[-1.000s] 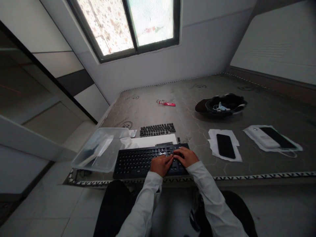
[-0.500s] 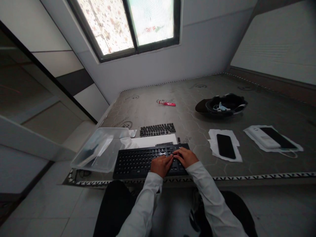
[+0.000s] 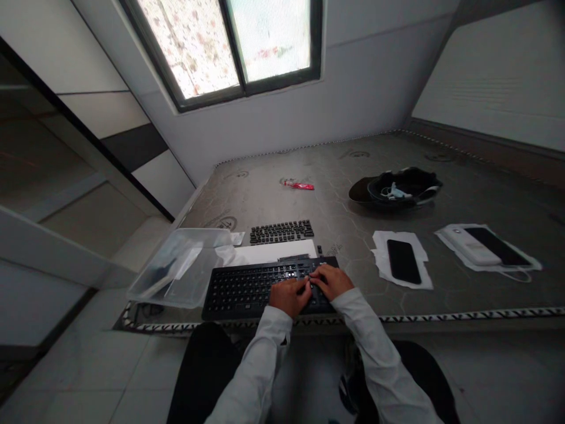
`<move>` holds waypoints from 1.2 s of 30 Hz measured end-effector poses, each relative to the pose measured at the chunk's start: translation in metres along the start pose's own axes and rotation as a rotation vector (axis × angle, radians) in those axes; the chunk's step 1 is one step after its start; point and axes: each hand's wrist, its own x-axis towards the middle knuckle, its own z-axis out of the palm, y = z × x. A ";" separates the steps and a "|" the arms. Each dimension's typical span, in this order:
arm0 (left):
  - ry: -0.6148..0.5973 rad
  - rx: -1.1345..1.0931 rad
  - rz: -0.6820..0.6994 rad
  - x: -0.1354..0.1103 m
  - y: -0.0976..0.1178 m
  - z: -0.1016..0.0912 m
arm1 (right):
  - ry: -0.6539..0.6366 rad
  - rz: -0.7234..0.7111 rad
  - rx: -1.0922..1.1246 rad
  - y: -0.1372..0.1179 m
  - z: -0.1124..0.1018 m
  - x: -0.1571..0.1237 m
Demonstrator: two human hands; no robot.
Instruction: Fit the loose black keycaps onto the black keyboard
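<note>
A black keyboard [image 3: 247, 288] lies at the front edge of the mattress, many of its key positions without caps. Over its right part, my left hand [image 3: 289, 296] and my right hand [image 3: 331, 280] meet with their fingertips close together. Both hands have bent, closed fingers; whatever is pinched between them is too small and covered to make out. Beyond the keyboard, loose black keycaps [image 3: 281, 231] stand in rows on the mattress. A single keycap [image 3: 319, 249] sits apart from them. Between rows and keyboard lies a white sheet [image 3: 273, 252] with a dark strip on it.
A clear plastic bin [image 3: 194, 291] stands left of the keyboard. To the right lie a black phone [image 3: 404, 261] on white paper and a white device [image 3: 474, 247] beside another phone. Farther back are a dark cap [image 3: 397, 188] and a red item [image 3: 300, 185].
Hardly anything differs. My fingertips have shifted slightly over the same spot on the keyboard; the objects around have stayed in place.
</note>
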 end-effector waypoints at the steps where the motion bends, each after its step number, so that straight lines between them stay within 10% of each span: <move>1: -0.001 0.016 0.002 0.000 0.001 -0.001 | -0.001 0.001 0.009 -0.001 0.000 0.000; 10: -0.027 0.100 0.039 0.004 0.008 -0.004 | 0.129 0.180 -0.002 -0.012 0.007 0.005; 24: -0.030 0.114 0.123 0.002 0.003 0.002 | 0.000 0.373 -0.207 -0.029 0.010 0.014; 36: 0.018 0.083 0.071 -0.003 0.004 0.001 | 0.205 0.260 -0.021 -0.015 -0.022 0.010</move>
